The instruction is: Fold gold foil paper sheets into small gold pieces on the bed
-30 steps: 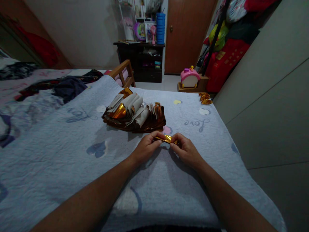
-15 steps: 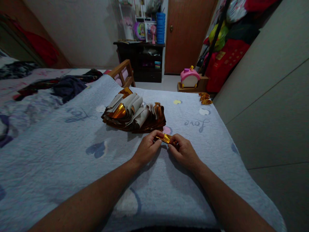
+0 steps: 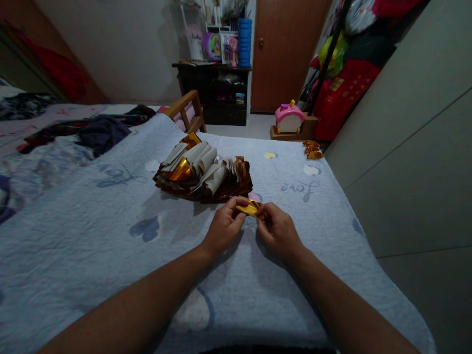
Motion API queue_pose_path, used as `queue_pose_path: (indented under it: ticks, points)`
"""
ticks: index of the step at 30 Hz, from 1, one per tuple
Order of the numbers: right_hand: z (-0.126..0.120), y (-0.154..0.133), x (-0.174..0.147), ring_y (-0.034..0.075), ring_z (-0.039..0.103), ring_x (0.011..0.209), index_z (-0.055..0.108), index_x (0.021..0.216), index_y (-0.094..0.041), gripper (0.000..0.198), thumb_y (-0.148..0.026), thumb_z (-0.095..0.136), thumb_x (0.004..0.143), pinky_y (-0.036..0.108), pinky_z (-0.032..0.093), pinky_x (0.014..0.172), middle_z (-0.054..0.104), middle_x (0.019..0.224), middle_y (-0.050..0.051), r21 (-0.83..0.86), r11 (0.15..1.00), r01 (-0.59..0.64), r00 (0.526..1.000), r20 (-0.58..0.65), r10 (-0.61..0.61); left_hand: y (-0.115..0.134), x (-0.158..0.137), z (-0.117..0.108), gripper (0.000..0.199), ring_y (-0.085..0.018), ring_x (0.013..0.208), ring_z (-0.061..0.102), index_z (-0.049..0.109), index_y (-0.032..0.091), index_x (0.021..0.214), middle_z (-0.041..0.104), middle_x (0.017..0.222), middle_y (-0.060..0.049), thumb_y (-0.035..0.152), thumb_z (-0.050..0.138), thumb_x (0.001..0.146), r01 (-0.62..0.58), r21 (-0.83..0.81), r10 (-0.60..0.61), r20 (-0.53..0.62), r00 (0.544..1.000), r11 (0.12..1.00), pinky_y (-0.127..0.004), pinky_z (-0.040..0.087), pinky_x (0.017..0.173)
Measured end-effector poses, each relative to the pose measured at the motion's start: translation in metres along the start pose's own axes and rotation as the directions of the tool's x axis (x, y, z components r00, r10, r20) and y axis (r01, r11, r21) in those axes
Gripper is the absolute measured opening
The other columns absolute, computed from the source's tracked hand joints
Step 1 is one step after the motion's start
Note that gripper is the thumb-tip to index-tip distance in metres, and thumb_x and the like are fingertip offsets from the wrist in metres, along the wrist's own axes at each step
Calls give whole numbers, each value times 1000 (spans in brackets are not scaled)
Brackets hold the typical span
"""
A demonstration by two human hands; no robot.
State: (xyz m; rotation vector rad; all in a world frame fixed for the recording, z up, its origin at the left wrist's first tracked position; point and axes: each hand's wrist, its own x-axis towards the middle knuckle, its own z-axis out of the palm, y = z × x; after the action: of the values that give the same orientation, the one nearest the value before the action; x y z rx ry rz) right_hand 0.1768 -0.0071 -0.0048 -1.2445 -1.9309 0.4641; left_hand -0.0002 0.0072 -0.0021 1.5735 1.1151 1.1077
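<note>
Between my hands is a small folded piece of gold foil paper (image 3: 250, 207), its shiny side up. My left hand (image 3: 227, 223) pinches its left end between thumb and fingers. The right end is gripped by my right hand (image 3: 279, 227), whose fingers partly cover it. Just beyond my left hand lies a big loose pile of gold foil paper (image 3: 206, 169), many sheets curled so their pale backs show. Several small folded gold pieces (image 3: 312, 150) sit together at the far right corner of the bed.
A light blue quilt (image 3: 177, 275) with hearts and lettering covers the bed. Dark clothes (image 3: 101, 132) lie to the left. Past the far edge stand a wooden chair (image 3: 188, 110), a dark cabinet (image 3: 221, 98) and a pink toy (image 3: 289, 118). A pale panel (image 3: 413, 147) rises on the right.
The gold foil paper in my hands has tilted slightly, showing a broader, flatter shiny face. Both hands have shifted very little and keep their grip.
</note>
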Motion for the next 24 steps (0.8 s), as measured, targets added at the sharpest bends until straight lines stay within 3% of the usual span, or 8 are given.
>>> queue_pose_path:
  ticks: [5,10,15,20,24]
  points:
    - [1,-2,1,15,52,62,52,89,-21,8,-15,53,83,27,40,61,58,76,1,-55,998,38,996,-78,-42,-3,-1,2,34,-18,95,66,53,22,120,66,111,-4,20,58,87,14,-4,-14,-10,1000,1000,-29,51,84]
    - [3,-1,0,17,56,67,54,91,-22,13,-13,52,82,27,42,64,61,79,2,-72,996,49,994,-93,-56,-4,-3,3,35,-17,97,66,51,22,122,65,113,-5,20,59,88,27,-13,-27,21,999,1000,-28,50,85]
    - [3,-1,1,16,56,67,55,89,-22,16,-12,50,78,27,43,65,63,80,3,-8,1000,-29,994,-105,28,1,-2,1,32,-18,95,65,54,22,120,67,110,-4,20,56,89,29,55,-30,9,1000,998,-29,50,84]
    - [2,-2,3,14,53,59,57,83,-21,8,-16,53,78,26,40,59,60,70,0,51,990,-129,985,-108,134,6,1,-1,19,-21,97,64,65,20,104,69,103,-5,20,55,89,-33,277,44,-34,998,960,-32,48,87]
    - [1,-2,3,14,53,55,60,80,-20,6,-20,54,81,26,38,57,58,62,-2,79,973,-217,969,-102,224,5,3,-2,19,-21,93,66,70,19,100,71,99,-5,19,56,86,-30,357,36,-12,999,934,-33,49,86]
